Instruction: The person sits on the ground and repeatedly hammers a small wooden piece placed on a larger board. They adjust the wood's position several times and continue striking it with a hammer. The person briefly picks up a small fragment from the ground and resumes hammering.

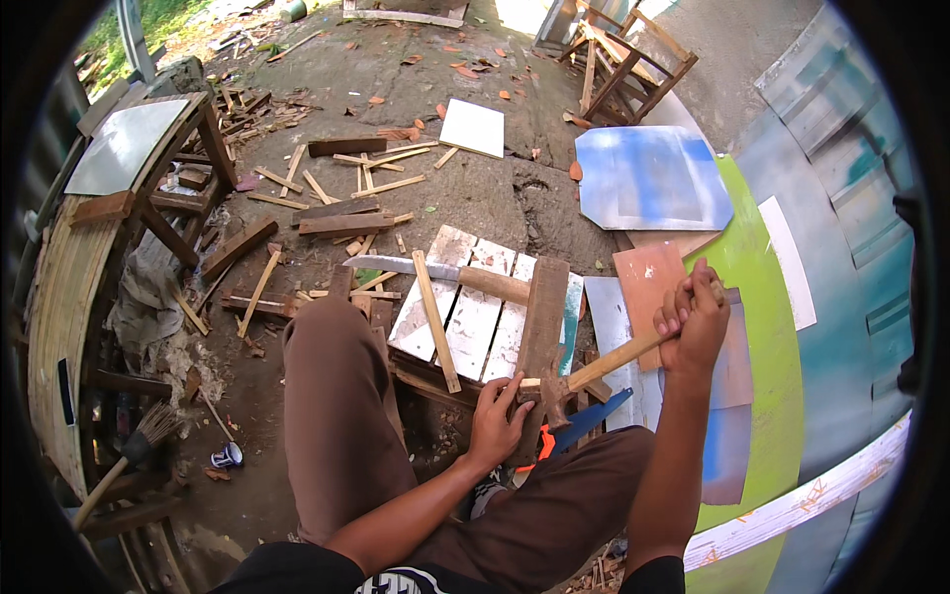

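Observation:
My right hand (693, 315) is closed around the wooden handle of a hammer (618, 361). Its rusty head is down at the near part of a thick brown plank (542, 315), close to my left fingertips. My left hand (498, 421) has its fingers bent against the plank's left side. A short pale wooden end (530, 383) shows between those fingers and the hammer head; I cannot tell what it belongs to. The plank lies across a low white slatted stool (463, 322). A machete (485, 282) with a wooden handle and a pale wood strip (435, 322) lie on the slats.
A blue-bladed handsaw (591, 421) with an orange grip is by my right leg. Wood strips (371, 183) and blocks litter the ground ahead. Painted panels (653, 178) lie to the right. A wooden bench (61, 327) and a brush (148, 431) stand left.

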Demonstrator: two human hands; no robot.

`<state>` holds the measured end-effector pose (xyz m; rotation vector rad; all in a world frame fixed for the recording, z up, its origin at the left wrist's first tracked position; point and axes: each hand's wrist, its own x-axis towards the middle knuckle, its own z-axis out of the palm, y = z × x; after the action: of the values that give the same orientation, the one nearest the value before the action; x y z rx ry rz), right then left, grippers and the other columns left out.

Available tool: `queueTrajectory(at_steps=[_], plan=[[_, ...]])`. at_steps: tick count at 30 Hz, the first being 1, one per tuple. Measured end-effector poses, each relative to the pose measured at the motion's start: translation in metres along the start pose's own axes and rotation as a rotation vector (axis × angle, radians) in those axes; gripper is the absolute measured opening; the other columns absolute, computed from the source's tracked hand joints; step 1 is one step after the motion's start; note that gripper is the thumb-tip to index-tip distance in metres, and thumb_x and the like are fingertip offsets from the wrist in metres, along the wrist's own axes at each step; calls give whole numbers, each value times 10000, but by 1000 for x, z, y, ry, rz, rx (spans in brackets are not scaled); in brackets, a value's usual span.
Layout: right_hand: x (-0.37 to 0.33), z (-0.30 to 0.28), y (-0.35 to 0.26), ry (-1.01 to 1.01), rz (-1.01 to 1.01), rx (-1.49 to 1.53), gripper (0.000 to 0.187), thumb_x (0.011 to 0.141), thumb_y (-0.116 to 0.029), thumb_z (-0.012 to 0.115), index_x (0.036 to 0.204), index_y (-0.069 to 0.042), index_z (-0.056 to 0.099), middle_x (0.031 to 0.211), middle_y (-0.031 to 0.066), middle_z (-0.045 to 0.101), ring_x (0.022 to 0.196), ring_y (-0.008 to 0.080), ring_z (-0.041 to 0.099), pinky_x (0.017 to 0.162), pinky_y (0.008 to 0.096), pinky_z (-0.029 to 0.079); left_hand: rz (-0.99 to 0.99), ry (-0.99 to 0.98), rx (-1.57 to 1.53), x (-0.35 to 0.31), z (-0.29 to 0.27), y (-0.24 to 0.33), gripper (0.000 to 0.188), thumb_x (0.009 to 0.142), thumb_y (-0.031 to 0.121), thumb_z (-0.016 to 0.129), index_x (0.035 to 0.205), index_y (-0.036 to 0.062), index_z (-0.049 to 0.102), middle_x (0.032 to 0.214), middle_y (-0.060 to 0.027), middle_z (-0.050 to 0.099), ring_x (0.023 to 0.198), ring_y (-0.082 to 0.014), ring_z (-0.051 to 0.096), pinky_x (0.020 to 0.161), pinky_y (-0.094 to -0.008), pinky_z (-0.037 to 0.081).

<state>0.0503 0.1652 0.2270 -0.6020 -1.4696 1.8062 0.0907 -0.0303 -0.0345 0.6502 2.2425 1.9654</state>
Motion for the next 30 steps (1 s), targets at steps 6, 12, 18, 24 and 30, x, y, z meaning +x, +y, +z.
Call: queueTrajectory(at_steps=[6,12,18,24,30], plan=[[45,62,42,-47,80,-283,361,1069,-273,662,804,-90,499,513,-30,377,364,88,347,343,285,308,20,40,-18,14,0,1,550,921,25,768,1452,26,623,1229,-182,615,1094,-340,623,948,-405,519],[64,82,66,-180,158,-381,370,1061,-292,676,803,-101,491,546,-32,362,389,88,376,351,284,343,12,55,-28,11,0,1,541,920,-7,744,1448,22,631,1232,-189,617,1062,-344,618,923,-417,526],[74,96,76,-160,174,-399,364,1056,-296,678,816,-99,489,569,-26,352,395,96,374,352,290,331,-1,55,-44,15,-1,4,571,927,20,746,1477,26,595,1246,-188,621,1137,-390,604,987,-452,500],[72,108,72,-122,125,-414,378,1068,-273,653,794,-90,468,517,-23,371,373,93,325,358,293,292,-2,86,-34,19,2,4,589,917,24,757,1484,47,600,1234,-186,621,1131,-389,600,979,-450,498],[65,106,65,-134,86,-394,385,1071,-288,658,798,-90,471,511,-24,373,370,87,324,355,286,283,-18,119,-13,24,11,2,606,937,11,720,1521,74,573,1175,-188,611,1071,-386,591,943,-459,487]])
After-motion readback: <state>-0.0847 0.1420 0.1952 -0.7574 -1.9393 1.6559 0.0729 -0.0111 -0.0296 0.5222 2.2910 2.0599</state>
